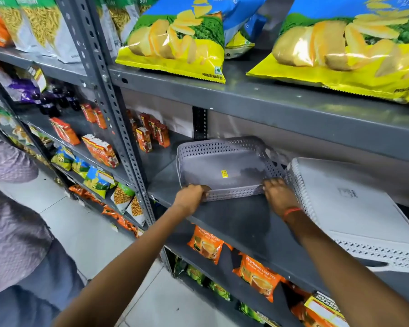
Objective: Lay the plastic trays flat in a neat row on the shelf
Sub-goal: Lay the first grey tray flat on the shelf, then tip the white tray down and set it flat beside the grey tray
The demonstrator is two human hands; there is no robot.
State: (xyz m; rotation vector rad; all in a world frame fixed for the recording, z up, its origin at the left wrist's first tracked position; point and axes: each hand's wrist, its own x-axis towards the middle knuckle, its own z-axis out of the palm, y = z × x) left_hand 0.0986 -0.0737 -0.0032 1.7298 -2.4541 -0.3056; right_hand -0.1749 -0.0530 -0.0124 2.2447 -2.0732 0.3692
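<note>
Grey plastic tray (224, 168) lies flat on the shelf (234, 220), long axis nine-to-three, at twelve o'clock from both hands: left hand (191, 195) and right hand (278, 193) each grip its near rim, white tray (354, 208) at three o'clock.

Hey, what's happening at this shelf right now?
A person is arranging plastic trays on a grey metal shelf. The left hand and right hand each grip the near rim of a grey perforated plastic tray lying open side up. Beside it on the right, a white perforated plastic tray lies upside down.
</note>
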